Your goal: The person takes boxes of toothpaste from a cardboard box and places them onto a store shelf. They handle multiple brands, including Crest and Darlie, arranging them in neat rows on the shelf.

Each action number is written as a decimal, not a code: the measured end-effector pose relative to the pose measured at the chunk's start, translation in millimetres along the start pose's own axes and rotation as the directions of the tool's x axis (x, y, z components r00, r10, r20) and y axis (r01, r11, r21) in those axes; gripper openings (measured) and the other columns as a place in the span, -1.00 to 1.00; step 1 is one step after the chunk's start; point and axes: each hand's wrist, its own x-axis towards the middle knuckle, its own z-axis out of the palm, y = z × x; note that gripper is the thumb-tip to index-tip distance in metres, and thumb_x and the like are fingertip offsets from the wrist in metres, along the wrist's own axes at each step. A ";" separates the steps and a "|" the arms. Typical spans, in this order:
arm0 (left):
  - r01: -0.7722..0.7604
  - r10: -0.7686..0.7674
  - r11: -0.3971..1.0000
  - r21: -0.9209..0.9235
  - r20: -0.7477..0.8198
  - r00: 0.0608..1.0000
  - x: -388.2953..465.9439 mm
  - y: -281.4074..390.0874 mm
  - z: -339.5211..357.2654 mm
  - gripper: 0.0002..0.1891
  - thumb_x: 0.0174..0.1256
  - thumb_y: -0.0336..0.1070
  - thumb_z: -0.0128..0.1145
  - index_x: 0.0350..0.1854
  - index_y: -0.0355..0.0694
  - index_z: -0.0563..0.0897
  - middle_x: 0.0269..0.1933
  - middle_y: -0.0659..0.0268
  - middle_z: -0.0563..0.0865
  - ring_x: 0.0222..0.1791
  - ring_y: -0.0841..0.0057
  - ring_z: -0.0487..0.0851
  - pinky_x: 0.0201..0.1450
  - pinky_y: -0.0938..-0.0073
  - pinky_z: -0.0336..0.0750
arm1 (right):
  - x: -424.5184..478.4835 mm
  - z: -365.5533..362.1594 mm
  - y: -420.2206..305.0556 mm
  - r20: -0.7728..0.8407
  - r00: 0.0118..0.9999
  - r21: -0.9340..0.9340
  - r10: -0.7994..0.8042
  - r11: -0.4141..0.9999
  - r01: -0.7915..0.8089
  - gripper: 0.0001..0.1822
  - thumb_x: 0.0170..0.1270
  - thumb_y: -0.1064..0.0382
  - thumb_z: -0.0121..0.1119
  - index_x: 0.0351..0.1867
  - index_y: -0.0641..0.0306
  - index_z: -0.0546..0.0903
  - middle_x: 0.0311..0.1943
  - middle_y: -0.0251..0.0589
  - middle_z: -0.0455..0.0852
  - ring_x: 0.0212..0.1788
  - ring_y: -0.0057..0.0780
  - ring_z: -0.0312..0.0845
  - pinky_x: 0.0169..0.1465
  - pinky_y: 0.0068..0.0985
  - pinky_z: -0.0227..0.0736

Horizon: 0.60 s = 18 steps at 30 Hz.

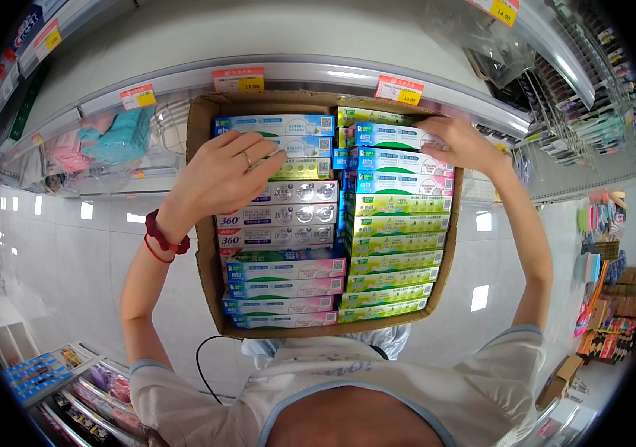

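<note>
A cardboard carton [324, 99] packed with toothpaste boxes in two columns sits in front of my body. My left hand [234, 173] lies over the left column, its fingertips near a green toothpaste box [309, 169] and a blue one [309, 146]. Whether those fingers grip a box is hidden. At the upper right, my right hand [457, 142] has its thumb and fingers around the end of a blue-and-pink toothpaste box [388, 135]. More green boxes [399, 226] fill the right column. Silver-and-purple boxes [290, 214] and blue-and-pink boxes [284, 269] lie lower on the left.
Beyond the carton runs a store shelf edge [318, 75] with price tags [238, 80]. Bagged pink and teal textiles [117, 137] lie left on a lower shelf. Metal display hooks [552, 117] stick out at the right. A black cable [200, 357] hangs near my left side.
</note>
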 end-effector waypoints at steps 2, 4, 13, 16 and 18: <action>0.012 -0.012 1.000 -0.002 0.002 1.000 -0.2 0.4 3.6 -0.62 0.01 -0.38 0.30 -0.04 -0.20 0.61 -0.06 0.32 0.67 -0.03 0.35 0.64 0.02 0.35 0.56 | -0.5 4.0 -4.9 -0.051 0.999 -0.108 -0.009 0.994 0.003 -0.60 0.12 0.24 0.30 -0.03 0.41 0.60 -0.13 0.05 0.71 -0.14 0.00 0.64 -0.07 -0.24 0.54; 0.028 -0.028 1.000 0.006 0.005 1.000 1.5 -0.8 5.9 -0.61 0.11 -0.39 0.28 0.04 -0.16 0.58 0.06 0.31 0.66 -0.01 0.33 0.65 0.02 0.34 0.56 | 1.6 4.3 -6.9 -0.124 0.990 -0.205 -0.072 0.978 0.046 -0.58 0.09 0.23 0.31 -0.02 0.38 0.59 -0.13 0.02 0.72 -0.17 -0.04 0.66 -0.10 -0.25 0.56; 0.159 -0.197 0.971 -0.177 -0.225 0.954 30.8 13.2 -22.4 -0.28 0.05 -0.18 0.39 0.34 -0.16 0.45 0.28 0.25 0.56 -0.03 0.31 0.67 -0.04 0.36 0.59 | 32.1 -46.1 -98.0 -0.325 0.876 -0.331 -0.358 0.910 0.249 -0.54 0.02 0.29 0.35 0.01 0.34 0.60 -0.18 -0.15 0.72 -0.19 -0.25 0.69 -0.16 -0.36 0.63; 0.148 -0.157 0.987 -0.055 -0.273 0.949 27.0 12.6 -40.2 -0.41 0.02 -0.22 0.34 0.21 -0.15 0.59 0.11 0.39 0.68 -0.15 0.42 0.69 -0.19 0.46 0.58 | 38.6 -65.0 -119.5 -0.343 0.836 -0.354 -0.428 0.883 0.307 -0.51 0.06 0.21 0.34 0.05 0.37 0.61 -0.13 -0.05 0.73 -0.18 -0.15 0.70 -0.16 -0.37 0.60; 0.091 -0.075 0.995 0.028 -0.356 0.931 25.7 11.5 -60.9 -0.47 0.03 -0.28 0.38 0.14 -0.21 0.61 0.04 0.25 0.72 -0.18 0.34 0.72 -0.22 0.44 0.61 | 39.1 -74.2 -128.5 -0.393 0.781 -0.408 -0.485 0.853 0.325 -0.53 0.05 0.22 0.34 0.02 0.34 0.62 -0.11 -0.14 0.73 -0.15 -0.24 0.69 -0.13 -0.41 0.61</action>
